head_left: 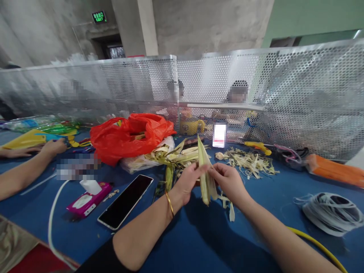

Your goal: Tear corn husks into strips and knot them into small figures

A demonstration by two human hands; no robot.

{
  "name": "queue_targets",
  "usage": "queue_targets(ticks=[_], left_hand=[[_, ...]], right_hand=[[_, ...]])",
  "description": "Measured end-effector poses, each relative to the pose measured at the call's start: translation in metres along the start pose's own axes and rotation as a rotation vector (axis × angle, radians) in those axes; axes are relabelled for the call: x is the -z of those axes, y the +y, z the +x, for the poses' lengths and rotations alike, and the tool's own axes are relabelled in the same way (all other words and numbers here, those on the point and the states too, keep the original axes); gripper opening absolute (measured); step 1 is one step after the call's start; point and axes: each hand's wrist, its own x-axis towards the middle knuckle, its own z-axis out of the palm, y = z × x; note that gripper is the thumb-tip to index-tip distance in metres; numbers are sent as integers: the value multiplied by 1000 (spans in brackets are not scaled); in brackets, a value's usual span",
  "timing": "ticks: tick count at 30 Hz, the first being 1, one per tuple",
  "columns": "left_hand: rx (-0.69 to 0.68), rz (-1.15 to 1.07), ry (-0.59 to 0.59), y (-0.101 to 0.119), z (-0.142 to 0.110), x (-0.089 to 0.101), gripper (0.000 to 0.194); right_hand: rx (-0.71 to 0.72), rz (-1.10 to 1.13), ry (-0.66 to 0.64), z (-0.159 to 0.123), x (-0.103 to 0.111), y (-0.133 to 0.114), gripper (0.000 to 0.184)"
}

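Note:
Between my two hands stands a pale green corn husk [204,185], its pointed tip up and its broad end down over the blue table. My left hand [189,182], with a gold bangle on the wrist, pinches its left side. At the right edge of the husk, the fingers of my right hand [227,178] are closed on it. More husks [184,153] lie in a heap just behind my left hand. A pile of shredded husk strips [247,161] is beyond my right hand. A few loose scraps [231,212] lie below the right hand.
A red plastic bag [127,138] sits behind a black phone [126,201] and a magenta tissue pack [89,199]. Rightward are a yellow glue gun [258,147], an orange pack [335,170] and a cord coil [331,214]. A perforated metal screen [127,83] borders the table; another person's hands [54,148] work left.

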Motion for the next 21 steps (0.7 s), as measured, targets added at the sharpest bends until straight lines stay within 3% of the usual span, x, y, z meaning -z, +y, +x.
queue_targets(ticks=[3, 12, 21], left_hand=[[-35, 90, -5, 0, -1, -1, 48], [10, 38, 65, 0, 6, 8, 30], [70, -130, 257, 6, 14, 15, 17]], right_hand=[[7, 5, 10, 1, 2, -1, 27], [-79, 130, 59, 3, 5, -7, 38], [-98, 167, 166, 6, 12, -5, 35]])
